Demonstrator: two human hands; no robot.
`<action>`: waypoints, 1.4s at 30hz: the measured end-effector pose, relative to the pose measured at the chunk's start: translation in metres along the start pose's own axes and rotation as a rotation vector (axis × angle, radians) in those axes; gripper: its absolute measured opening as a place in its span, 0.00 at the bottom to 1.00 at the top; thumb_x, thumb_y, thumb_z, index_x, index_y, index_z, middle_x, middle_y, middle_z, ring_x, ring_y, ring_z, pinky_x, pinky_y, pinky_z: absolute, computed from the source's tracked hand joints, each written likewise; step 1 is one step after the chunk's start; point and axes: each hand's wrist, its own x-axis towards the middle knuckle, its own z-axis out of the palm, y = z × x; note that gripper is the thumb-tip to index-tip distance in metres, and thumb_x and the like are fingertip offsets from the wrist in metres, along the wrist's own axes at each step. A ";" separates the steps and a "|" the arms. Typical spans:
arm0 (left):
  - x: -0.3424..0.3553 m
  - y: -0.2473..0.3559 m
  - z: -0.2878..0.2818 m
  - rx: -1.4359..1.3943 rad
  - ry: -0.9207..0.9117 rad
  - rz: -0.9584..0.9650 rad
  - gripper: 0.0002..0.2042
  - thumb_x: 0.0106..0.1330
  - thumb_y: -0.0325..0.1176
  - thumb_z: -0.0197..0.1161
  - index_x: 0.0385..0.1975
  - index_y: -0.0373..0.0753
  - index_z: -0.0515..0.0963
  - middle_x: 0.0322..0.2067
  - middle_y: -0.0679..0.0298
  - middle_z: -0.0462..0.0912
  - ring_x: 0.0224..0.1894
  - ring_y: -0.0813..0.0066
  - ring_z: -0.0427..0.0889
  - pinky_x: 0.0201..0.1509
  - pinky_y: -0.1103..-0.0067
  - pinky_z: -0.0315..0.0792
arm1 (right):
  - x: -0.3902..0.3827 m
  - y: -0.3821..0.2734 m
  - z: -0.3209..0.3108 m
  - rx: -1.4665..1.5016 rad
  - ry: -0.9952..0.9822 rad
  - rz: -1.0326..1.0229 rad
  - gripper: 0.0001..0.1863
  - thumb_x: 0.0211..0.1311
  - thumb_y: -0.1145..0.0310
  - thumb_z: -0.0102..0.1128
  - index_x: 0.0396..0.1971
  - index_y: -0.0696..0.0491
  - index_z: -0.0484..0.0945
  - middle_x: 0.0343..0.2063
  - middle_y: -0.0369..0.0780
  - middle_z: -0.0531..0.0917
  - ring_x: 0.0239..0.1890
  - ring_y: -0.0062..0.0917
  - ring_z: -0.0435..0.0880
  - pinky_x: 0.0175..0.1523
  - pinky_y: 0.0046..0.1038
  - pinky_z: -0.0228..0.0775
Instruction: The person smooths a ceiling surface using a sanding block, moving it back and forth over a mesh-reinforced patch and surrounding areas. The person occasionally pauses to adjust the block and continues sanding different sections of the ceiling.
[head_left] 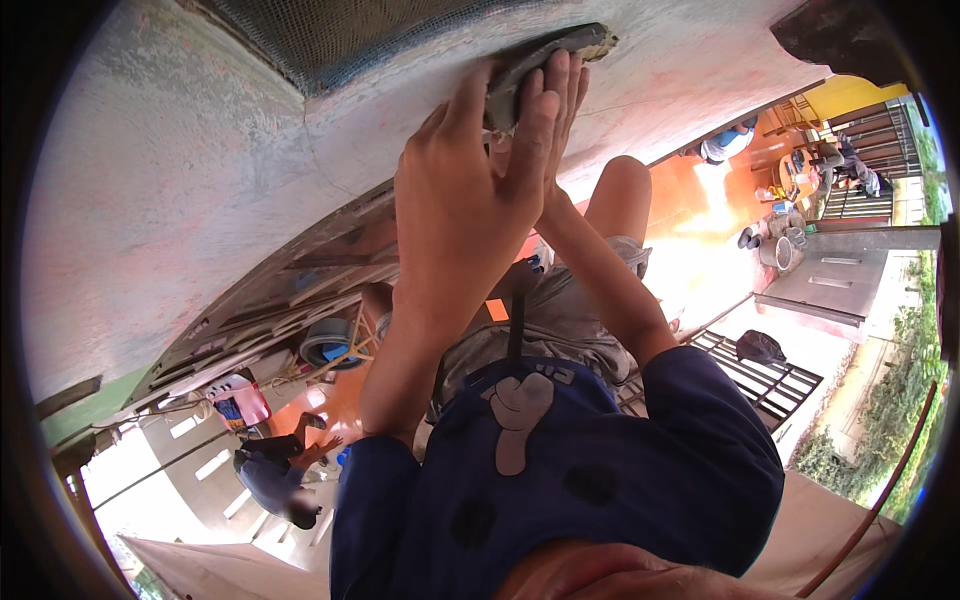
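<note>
Overhead, a dark grey, flattish lump or block (540, 50) with a rough, pale edge lies against the mottled pale surface (190, 160), beside a framed mesh panel (310, 40). My left hand (460, 190) reaches up to the block, its fingers pressed together around its lower part. Just behind it, my right hand (560, 130) also grips the block with fingers extended along it. The right palm is mostly hidden by my left hand.
Far below are an orange floor (700, 210), a person in dark clothing (270, 480), another person (728, 145), a small table (796, 175), buckets (775, 250), a dark tub (325, 340) and a barred railing (765, 395).
</note>
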 end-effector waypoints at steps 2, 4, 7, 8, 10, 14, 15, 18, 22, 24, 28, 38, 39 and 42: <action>-0.005 -0.002 -0.003 0.051 0.061 0.064 0.21 0.72 0.36 0.62 0.58 0.28 0.74 0.41 0.41 0.84 0.41 0.50 0.86 0.42 0.65 0.77 | 0.003 0.001 0.008 -0.089 -0.016 -0.036 0.31 0.73 0.57 0.44 0.67 0.64 0.67 0.74 0.55 0.60 0.77 0.55 0.52 0.76 0.61 0.38; -0.020 -0.008 -0.007 0.085 0.086 0.167 0.25 0.70 0.32 0.61 0.63 0.26 0.69 0.55 0.37 0.77 0.56 0.41 0.80 0.55 0.59 0.76 | 0.008 0.003 0.004 -0.147 -0.059 -0.012 0.28 0.69 0.60 0.49 0.66 0.57 0.71 0.74 0.51 0.61 0.76 0.53 0.53 0.74 0.62 0.36; -0.046 -0.014 -0.012 0.124 0.100 0.254 0.24 0.72 0.32 0.57 0.66 0.29 0.68 0.66 0.44 0.70 0.63 0.48 0.76 0.55 0.62 0.79 | 0.024 0.012 -0.017 -0.240 -0.085 -0.069 0.28 0.64 0.63 0.53 0.65 0.51 0.74 0.74 0.50 0.61 0.77 0.52 0.52 0.75 0.64 0.25; -0.051 -0.014 -0.008 0.091 0.028 0.270 0.27 0.70 0.32 0.58 0.67 0.30 0.67 0.72 0.44 0.61 0.68 0.42 0.70 0.63 0.58 0.74 | 0.031 0.018 -0.026 -0.219 -0.073 -0.063 0.28 0.61 0.64 0.56 0.64 0.46 0.77 0.75 0.48 0.62 0.78 0.52 0.49 0.75 0.64 0.16; -0.050 -0.013 0.005 0.239 -0.135 0.367 0.31 0.67 0.37 0.61 0.69 0.29 0.66 0.73 0.46 0.60 0.72 0.42 0.64 0.72 0.55 0.64 | 0.041 0.025 -0.039 -0.222 -0.068 -0.046 0.26 0.64 0.66 0.56 0.63 0.47 0.77 0.74 0.47 0.64 0.79 0.52 0.47 0.76 0.63 0.18; -0.012 -0.007 0.051 0.380 -0.226 0.660 0.34 0.67 0.46 0.58 0.69 0.32 0.67 0.74 0.52 0.60 0.78 0.55 0.53 0.81 0.56 0.43 | 0.039 0.028 -0.051 -0.264 -0.139 0.009 0.23 0.67 0.68 0.56 0.62 0.50 0.77 0.68 0.47 0.71 0.74 0.50 0.56 0.74 0.58 0.39; 0.002 -0.010 0.059 0.394 -0.226 0.734 0.34 0.67 0.47 0.57 0.69 0.33 0.67 0.75 0.55 0.60 0.79 0.58 0.52 0.82 0.57 0.40 | 0.036 0.028 -0.051 -0.302 -0.208 -0.044 0.23 0.67 0.68 0.56 0.62 0.51 0.77 0.67 0.47 0.71 0.74 0.50 0.57 0.73 0.57 0.41; 0.035 -0.022 0.069 0.667 -0.177 0.830 0.32 0.66 0.46 0.55 0.69 0.37 0.68 0.75 0.61 0.60 0.79 0.65 0.51 0.82 0.59 0.38 | 0.026 0.033 -0.046 -0.238 -0.266 -0.108 0.22 0.68 0.68 0.56 0.61 0.52 0.77 0.66 0.47 0.72 0.72 0.49 0.60 0.72 0.55 0.45; 0.046 -0.027 0.059 0.742 -0.146 0.867 0.29 0.63 0.44 0.57 0.66 0.41 0.73 0.74 0.68 0.62 0.79 0.68 0.52 0.83 0.61 0.40 | 0.015 0.048 -0.042 -0.182 -0.320 -0.141 0.21 0.69 0.67 0.56 0.60 0.54 0.76 0.64 0.47 0.73 0.69 0.48 0.64 0.69 0.53 0.51; 0.048 -0.021 0.058 0.637 -0.080 0.923 0.27 0.63 0.43 0.57 0.63 0.42 0.76 0.74 0.67 0.63 0.78 0.68 0.53 0.82 0.62 0.42 | 0.007 0.055 -0.042 -0.164 -0.337 -0.146 0.21 0.69 0.67 0.56 0.60 0.54 0.76 0.63 0.47 0.74 0.68 0.48 0.66 0.68 0.51 0.54; 0.075 -0.007 0.083 0.412 -0.218 1.160 0.25 0.65 0.45 0.55 0.60 0.41 0.77 0.72 0.62 0.66 0.76 0.64 0.59 0.81 0.62 0.46 | -0.008 0.068 -0.045 -0.125 -0.381 -0.153 0.20 0.70 0.67 0.56 0.59 0.56 0.76 0.62 0.46 0.75 0.65 0.47 0.69 0.66 0.49 0.60; 0.112 -0.005 0.081 0.384 -0.433 1.282 0.20 0.60 0.39 0.66 0.54 0.49 0.81 0.66 0.68 0.73 0.71 0.66 0.67 0.79 0.65 0.56 | -0.020 0.068 -0.033 -0.168 -0.339 -0.415 0.17 0.72 0.68 0.56 0.56 0.61 0.75 0.53 0.45 0.79 0.54 0.42 0.79 0.56 0.41 0.76; 0.112 -0.003 0.074 0.303 -0.429 1.239 0.18 0.57 0.37 0.68 0.50 0.50 0.83 0.64 0.70 0.75 0.71 0.68 0.68 0.79 0.66 0.56 | -0.022 0.063 -0.027 -0.151 -0.320 -0.440 0.16 0.71 0.70 0.56 0.53 0.61 0.76 0.48 0.44 0.80 0.48 0.40 0.81 0.51 0.40 0.79; 0.113 -0.004 0.056 0.290 -0.464 1.215 0.16 0.56 0.37 0.69 0.46 0.51 0.84 0.60 0.73 0.79 0.69 0.71 0.69 0.79 0.66 0.57 | -0.028 0.044 -0.010 -0.245 -0.224 -0.515 0.14 0.70 0.72 0.52 0.49 0.62 0.78 0.36 0.43 0.82 0.34 0.33 0.83 0.37 0.37 0.82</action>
